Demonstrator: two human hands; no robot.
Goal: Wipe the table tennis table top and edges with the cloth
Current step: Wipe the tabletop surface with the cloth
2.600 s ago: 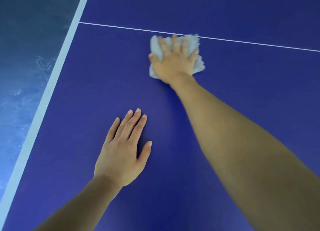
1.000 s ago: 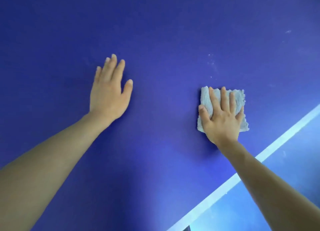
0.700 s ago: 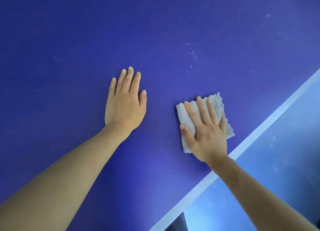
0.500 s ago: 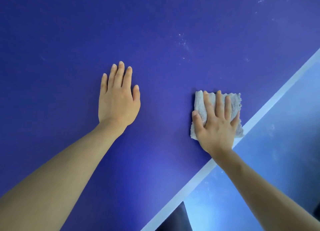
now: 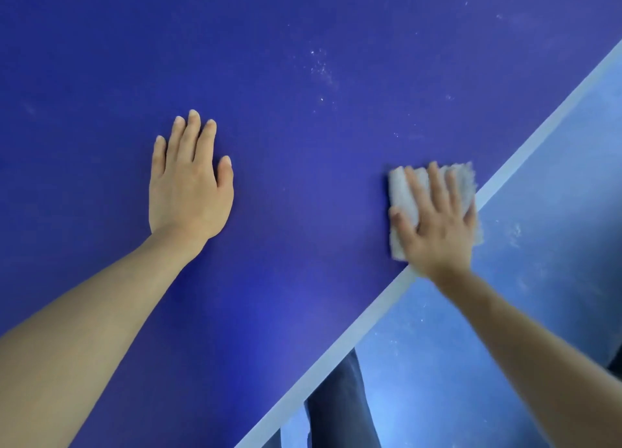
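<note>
The dark blue table tennis table top (image 5: 303, 145) fills most of the view, with its white edge line (image 5: 525, 145) running diagonally from lower middle to upper right. A folded pale grey cloth (image 5: 402, 188) lies right at that edge, its right side overlapping the white line. My right hand (image 5: 437, 222) presses flat on the cloth with straight, spread fingers. My left hand (image 5: 190, 182) rests flat on the bare table top well to the left, fingers straight and together.
Beyond the edge line lies a shiny blue floor (image 5: 538, 262). My dark trouser leg (image 5: 340, 407) shows below the table edge at the bottom. Pale dust specks (image 5: 321, 67) dot the table top above the cloth.
My right hand has slid the cloth to the right, from just inside the table onto the white edge line. My left hand stays flat on the table.
</note>
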